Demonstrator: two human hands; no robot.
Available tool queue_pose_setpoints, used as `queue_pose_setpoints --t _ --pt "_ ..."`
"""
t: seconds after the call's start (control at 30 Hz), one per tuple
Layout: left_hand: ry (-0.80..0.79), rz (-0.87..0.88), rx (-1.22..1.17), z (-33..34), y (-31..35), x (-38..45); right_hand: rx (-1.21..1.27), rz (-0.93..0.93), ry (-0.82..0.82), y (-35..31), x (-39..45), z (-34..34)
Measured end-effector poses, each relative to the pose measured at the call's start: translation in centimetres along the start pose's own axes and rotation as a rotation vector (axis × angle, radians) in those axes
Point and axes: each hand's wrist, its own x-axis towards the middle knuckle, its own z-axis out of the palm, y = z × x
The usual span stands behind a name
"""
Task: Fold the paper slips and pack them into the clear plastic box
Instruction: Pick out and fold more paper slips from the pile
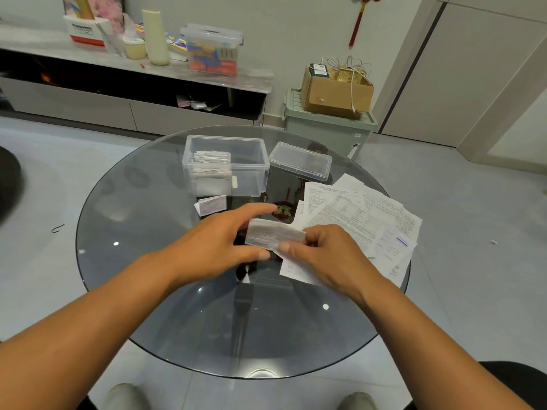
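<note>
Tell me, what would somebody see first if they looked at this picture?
First, two bare arms reaching over a round glass table, where the left hand and the right hand hold a half-folded paper slip between them. Behind them stands the clear plastic box with folded slips packed at its left end, its lid lying to the right. Unfolded printed sheets fan out on the table's right side.

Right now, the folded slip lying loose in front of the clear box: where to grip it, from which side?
Pinch the folded slip at its right end, coming from the near side. It lies flat on the glass table, apart from the box, and its near and right edges look unobstructed. The left end seems to gape open, so a pinch there may unfold it.
</note>
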Motion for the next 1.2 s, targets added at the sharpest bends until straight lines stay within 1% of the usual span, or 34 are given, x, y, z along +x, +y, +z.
queue_pose_setpoints --t 0.07,0.17,0.3,0.4,0.47,0.53,0.63,0.7,0.8,0.87,0.93,1.0,1.07,1.1,1.17,1.2 --pt "0.098 -0.029 -0.012 0.8 -0.2 0.2 0.013 0.046 0.002 0.0 0.0 0.2" --pt "0.164 -0.079 0.027 1.5 0.0 0.5 -0.062 0.055 0.068 -0.5 0.1 0.7" --pt "0.193 -0.117 0.121 1.5 0.3 0.7 -0.214 0.091 0.107 -1.4 0.0 0.8" --pt "0.206 -0.113 0.169 1.2 -0.4 0.8 -0.240 0.146 0.101 -1.5 -0.1 0.4" --pt "0.194 -0.096 0.220 1.0 -1.1 1.0 -0.279 0.141 0.141 -1.2 0.0 0.2" --pt "0.158 -0.079 0.318 0.8 -1.3 1.1 -0.232 0.140 0.146 -0.9 0.2 0.1" --pt "0.099 -0.063 0.423 0.6 -1.3 1.3 -0.089 0.141 0.077 -0.8 0.3 0.1" --pt "0.065 -0.040 0.455 0.4 -1.3 1.4 0.008 0.126 0.063 -1.1 0.2 0.0" --pt "0.035 -0.010 0.423 0.3 -1.2 1.6 0.230 0.056 0.045 -1.6 -0.3 -0.2" --pt "0.011 0.024 0.362 0.2 -1.3 1.6 0.260 -0.050 0.018 -1.7 -0.6 0.1" --pt "-0.006 0.044 0.189 0.0 -1.1 1.4 0.186 -0.146 0.009 -1.7 -0.7 0.8" --pt "-0.034 0.000 0.014 -0.3 -0.9 1.3 0.051 -0.221 0.015 -1.5 -0.5 1.5" --pt "-0.088 -0.039 -0.037 -1.0 -1.0 1.2 -0.077 -0.259 -0.005 -1.1 -0.2 2.1" --pt "-0.125 -0.052 -0.046 -1.4 -1.3 1.1 -0.103 -0.250 -0.010 -1.0 0.0 2.4" --pt "-0.194 -0.049 -0.044 -2.0 -1.3 0.9 -0.086 -0.199 0.009 -0.8 0.4 2.5" --pt "-0.198 -0.042 -0.022 -2.0 -1.2 0.8 -0.074 -0.173 0.020 -0.8 0.5 2.5"
